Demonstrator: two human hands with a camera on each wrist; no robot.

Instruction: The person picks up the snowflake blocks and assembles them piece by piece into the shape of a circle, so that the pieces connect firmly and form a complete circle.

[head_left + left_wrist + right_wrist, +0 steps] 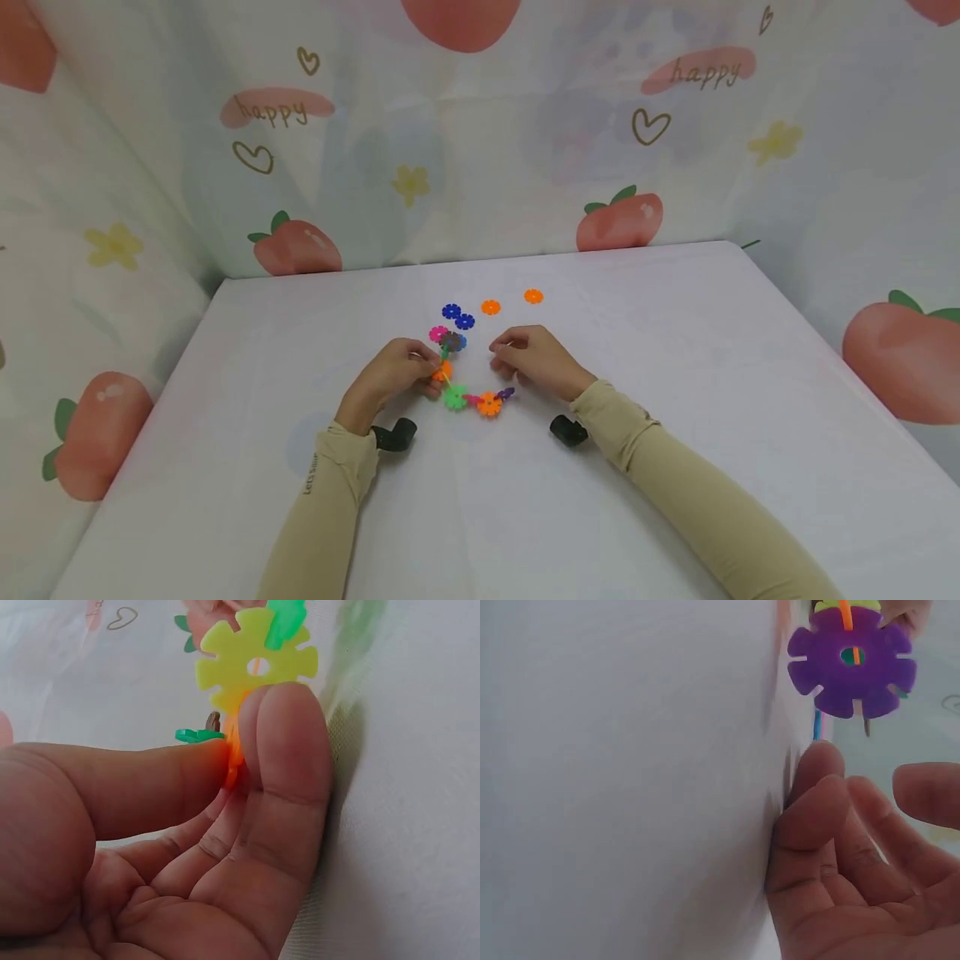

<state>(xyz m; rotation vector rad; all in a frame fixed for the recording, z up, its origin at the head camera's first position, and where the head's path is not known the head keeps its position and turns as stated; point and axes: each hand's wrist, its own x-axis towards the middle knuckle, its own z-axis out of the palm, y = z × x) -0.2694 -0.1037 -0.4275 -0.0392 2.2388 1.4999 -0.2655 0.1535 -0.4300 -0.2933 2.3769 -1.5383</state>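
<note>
A curved chain of slotted plastic flower discs hangs from my left hand (393, 371), whose thumb and fingers pinch an orange disc (234, 742). Joined to that one, a yellow disc (255, 660) stands on edge. The chain runs on through a light green disc (454, 397), a pink one and another orange disc (490, 405) to a purple disc (852, 663) at its right end. Behind the pinched disc show a dark green disc (199, 736) and a brown disc (451, 340). My right hand (536, 358) holds nothing; its fingers bend loosely beside the tabletop, apart from the chain.
Two dark blue discs (465, 322) lie beyond the chain on the white table (675, 333). Farther right are a loose orange disc (491, 307) and a second orange disc (533, 296). A pink disc (438, 333) lies near the brown one. Patterned cloth walls (510, 150) surround the table.
</note>
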